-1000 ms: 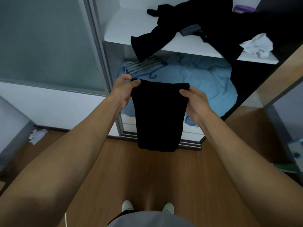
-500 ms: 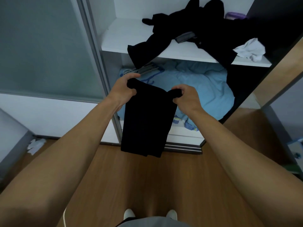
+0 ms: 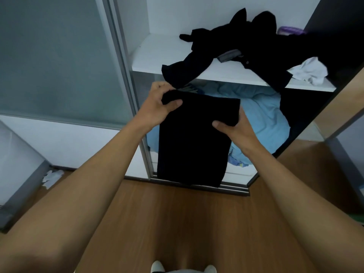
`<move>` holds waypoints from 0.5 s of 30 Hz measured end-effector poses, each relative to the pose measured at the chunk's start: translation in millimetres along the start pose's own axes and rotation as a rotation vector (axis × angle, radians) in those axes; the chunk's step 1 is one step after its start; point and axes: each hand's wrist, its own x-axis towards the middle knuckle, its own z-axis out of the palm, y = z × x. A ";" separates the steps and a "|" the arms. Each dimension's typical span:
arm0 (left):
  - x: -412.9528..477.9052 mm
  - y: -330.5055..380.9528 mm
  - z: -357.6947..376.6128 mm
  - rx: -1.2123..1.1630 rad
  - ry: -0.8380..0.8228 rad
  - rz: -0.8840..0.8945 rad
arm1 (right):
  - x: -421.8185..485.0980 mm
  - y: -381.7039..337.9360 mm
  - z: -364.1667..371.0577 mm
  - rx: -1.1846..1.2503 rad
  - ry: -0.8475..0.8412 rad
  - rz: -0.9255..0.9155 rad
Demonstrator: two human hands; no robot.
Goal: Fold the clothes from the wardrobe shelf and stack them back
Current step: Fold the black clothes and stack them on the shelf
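Note:
A black garment [image 3: 193,142], folded into a long panel, hangs in front of the open wardrobe. My left hand [image 3: 159,107] pinches its top left corner. My right hand [image 3: 234,129] grips its top right edge, thumb on the front. On the white shelf [image 3: 155,54] above lies a loose heap of dark clothes [image 3: 246,48], one piece drooping over the shelf's front edge. A crumpled white cloth [image 3: 309,71] sits at the shelf's right end.
A light blue duvet [image 3: 264,117] fills the compartment under the shelf, with hangers [image 3: 189,88] just visible at its top left. A frosted sliding door [image 3: 59,56] stands at left. Wooden floor [image 3: 177,223] lies below, with crumpled paper [image 3: 52,177] at left.
The garment's top edge is spread flat and wide again after being bunched between my hands half a second ago. My right hand sits lower on the right edge. The view has tilted up slightly.

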 end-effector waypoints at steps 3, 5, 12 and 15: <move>4.8 9.7 7.8 -0.146 0.052 -0.004 | -2.3 12.8 5.3 -0.032 0.026 0.130; 4.9 5.4 7.2 -0.270 0.151 -0.035 | 2.2 9.7 12.7 0.082 0.076 0.193; -47.2 -75.3 24.8 -0.379 -0.248 -0.412 | 9.7 -15.0 19.6 0.539 -0.038 0.411; -55.1 -79.5 45.7 -0.496 -0.298 -0.517 | 8.3 -25.7 12.9 0.634 -0.134 0.459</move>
